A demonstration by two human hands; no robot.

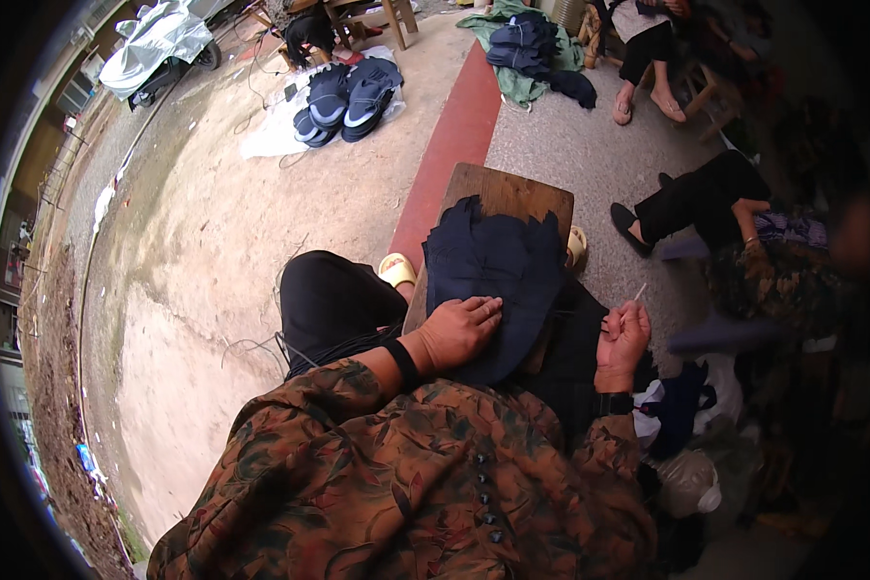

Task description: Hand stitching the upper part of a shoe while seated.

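Note:
My left hand (459, 332) lies flat, fingers together, on a pile of dark navy fabric pieces (493, 266) stacked on a small wooden stool (512, 191) between my knees. My right hand (623, 338) is raised beside the pile, its fingers pinched on a thin pale needle-like tool (639, 291) that points up. A dark thread seems to run from the hand toward the fabric. I wear a brown patterned jacket and black trousers, with yellow sandals on my feet.
Another seated person in black trousers (703, 198) is at my right. Bags and cloth (681, 425) lie by my right side. More dark fabric stacks (348, 97) rest on a white sheet across the concrete yard, and another pile (532, 48) lies by a second seated person.

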